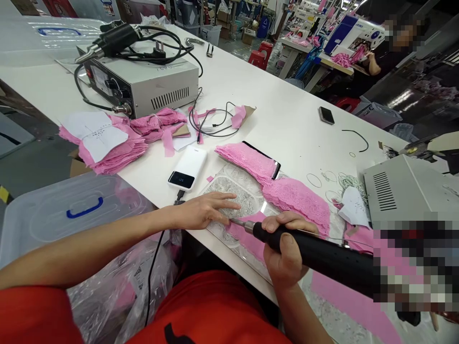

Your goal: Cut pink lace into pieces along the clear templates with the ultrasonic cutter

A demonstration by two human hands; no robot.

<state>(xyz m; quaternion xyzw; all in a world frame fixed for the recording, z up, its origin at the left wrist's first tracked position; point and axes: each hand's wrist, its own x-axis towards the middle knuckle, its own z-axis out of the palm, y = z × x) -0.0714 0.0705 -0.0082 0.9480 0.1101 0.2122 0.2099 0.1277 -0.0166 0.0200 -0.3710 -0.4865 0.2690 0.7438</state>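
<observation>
My right hand [287,248] is wrapped round the thick black handle of a handheld tool [322,253] with a slim metal tip. The tip points left and meets the edge of a pink fabric piece [253,236] close to my left fingertips. My left hand [210,210] lies palm down with its fingers spread, one fingertip at the fabric's edge. Beneath them is a clear plate or tray [238,188] with a speckled surface and a rounded outline. A folded stack of pink lace pieces [294,196] lies just beyond, partly over a dark flat object [276,170].
A white power bank [188,167] with a plugged cable sits left of the plate. Behind it are pink lace bundles [114,148] and a grey control box [154,86] carrying another tool [111,43]. A phone [326,115] and second grey box [412,191] stand right. A person works at a sewing machine [353,36].
</observation>
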